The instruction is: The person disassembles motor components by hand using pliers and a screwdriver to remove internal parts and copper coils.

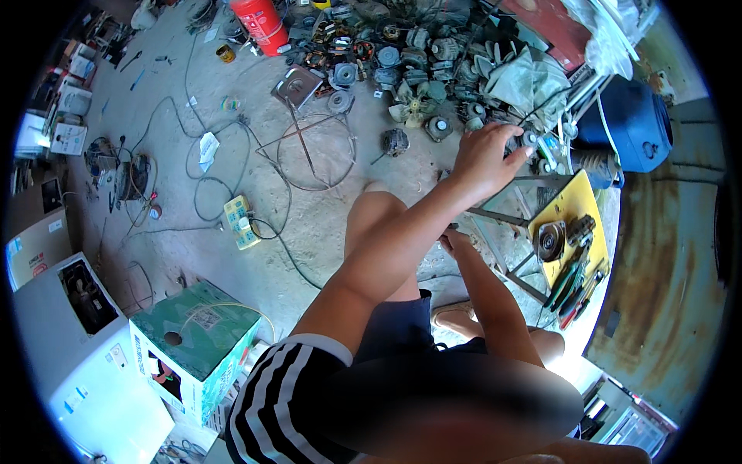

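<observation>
My left hand (488, 156) stretches forward over a metal frame, its thumb and index finger apart. Just past the fingertips are a small white-capped container (529, 139) and other small bottles; I cannot tell whether the hand touches them. Lower down, partly behind my left forearm, my right hand (457, 241) is closed round something small and dark (452, 226), mostly hidden. To the right, a yellow board (570, 203) on the metal frame (495, 215) carries a round motor part (549, 241), a dark cylindrical part (581, 230), pliers (568, 284) and a red-handled tool (572, 313).
A heap of old motors (417, 58) lies ahead, beside a red bucket (261, 25). A blue drum (627, 127) stands right. On the floor are a wire ring stand (352, 158), a yellow-green power strip (241, 222) and trailing cables. A green box (202, 321) sits left.
</observation>
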`<state>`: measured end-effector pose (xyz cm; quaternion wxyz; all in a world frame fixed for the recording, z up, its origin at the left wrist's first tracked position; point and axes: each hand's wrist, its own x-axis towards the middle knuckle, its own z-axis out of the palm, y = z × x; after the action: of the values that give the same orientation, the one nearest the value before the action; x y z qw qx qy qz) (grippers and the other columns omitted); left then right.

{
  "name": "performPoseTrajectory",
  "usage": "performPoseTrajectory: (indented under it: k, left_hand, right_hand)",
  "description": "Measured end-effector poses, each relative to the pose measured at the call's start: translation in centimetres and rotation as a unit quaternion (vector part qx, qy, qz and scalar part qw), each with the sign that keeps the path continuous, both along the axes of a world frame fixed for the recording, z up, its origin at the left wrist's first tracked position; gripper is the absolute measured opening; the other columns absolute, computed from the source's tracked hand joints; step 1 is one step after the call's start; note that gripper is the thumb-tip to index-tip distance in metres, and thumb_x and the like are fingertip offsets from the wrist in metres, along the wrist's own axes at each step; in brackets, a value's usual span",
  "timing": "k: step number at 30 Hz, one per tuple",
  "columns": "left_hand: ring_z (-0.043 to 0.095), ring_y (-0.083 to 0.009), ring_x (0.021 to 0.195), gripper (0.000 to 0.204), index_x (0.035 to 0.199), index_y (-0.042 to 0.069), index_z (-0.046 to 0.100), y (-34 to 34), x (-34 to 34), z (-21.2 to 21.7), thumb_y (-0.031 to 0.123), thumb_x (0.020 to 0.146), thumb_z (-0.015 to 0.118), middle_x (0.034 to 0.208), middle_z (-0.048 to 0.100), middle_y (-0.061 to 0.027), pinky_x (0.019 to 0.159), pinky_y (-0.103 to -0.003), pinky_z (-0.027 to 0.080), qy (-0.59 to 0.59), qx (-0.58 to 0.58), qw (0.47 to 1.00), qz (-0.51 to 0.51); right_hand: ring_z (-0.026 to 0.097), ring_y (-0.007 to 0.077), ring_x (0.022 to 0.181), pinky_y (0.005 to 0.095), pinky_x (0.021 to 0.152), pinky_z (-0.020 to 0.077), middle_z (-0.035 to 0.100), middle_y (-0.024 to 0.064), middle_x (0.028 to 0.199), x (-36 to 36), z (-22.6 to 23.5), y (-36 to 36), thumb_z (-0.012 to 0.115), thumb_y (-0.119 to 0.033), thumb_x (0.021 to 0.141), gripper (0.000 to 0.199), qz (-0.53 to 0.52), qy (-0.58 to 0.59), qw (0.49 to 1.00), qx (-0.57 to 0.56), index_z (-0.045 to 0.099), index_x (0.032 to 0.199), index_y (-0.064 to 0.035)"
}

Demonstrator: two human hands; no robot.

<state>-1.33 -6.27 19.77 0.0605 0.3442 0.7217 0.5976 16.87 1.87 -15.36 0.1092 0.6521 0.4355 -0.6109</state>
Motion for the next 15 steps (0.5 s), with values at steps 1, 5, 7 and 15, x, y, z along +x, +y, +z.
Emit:
performPoseTrajectory:
  k: [1,5,7,15]
  left_hand:
    - [0.063,-0.0333,0.100,0.040,0.114,0.004,0.064,0.2,-0.3,0.1,0.035,0.089,0.066,0.109,0.066,-0.0174,0.090,-0.039,0.049,0.005,0.015,1.000,0.006]
    - [0.062,-0.0354,0.098,0.032,0.111,0.002,0.061,1.5,-1.6,0.5,0.019,0.085,0.068,0.107,0.064,-0.0165,0.087,-0.043,0.048,0.029,0.124,0.988,0.090]
    - [0.061,-0.0346,0.102,0.030,0.112,0.002,0.060,2.2,-2.2,0.8,0.014,0.085,0.068,0.111,0.062,-0.0171,0.089,-0.041,0.048,0.038,0.159,0.980,0.111]
    - [0.065,-0.0257,0.099,0.031,0.117,0.005,0.061,3.1,-3.5,0.6,0.019,0.090,0.066,0.113,0.061,-0.0136,0.080,-0.035,0.052,0.010,0.147,0.981,0.125]
  right_hand:
    - [0.053,0.0112,0.048,0.0220,0.044,0.0482,0.061,0.0015,0.065,-1.8,-0.5,-0.2,0.073,-0.026,0.085,0.023,0.024,0.002,1.000,0.009,0.062,0.081,-0.0074]
    - [0.057,0.0118,0.055,0.0237,0.055,0.0514,0.063,0.0004,0.070,-13.9,2.5,0.6,0.070,-0.026,0.088,0.021,0.271,0.106,0.952,0.092,0.064,0.081,-0.0078]
    - [0.059,0.0122,0.058,0.0246,0.061,0.0530,0.064,-0.0001,0.073,-20.8,7.3,0.5,0.068,-0.027,0.089,0.020,0.468,0.187,0.835,0.222,0.065,0.082,-0.0080]
    - [0.061,0.0095,0.076,0.0253,0.072,0.0532,0.066,0.0001,0.085,-28.6,22.1,-4.9,0.066,-0.031,0.092,0.025,0.235,0.371,0.897,0.056,0.069,0.096,-0.0066]
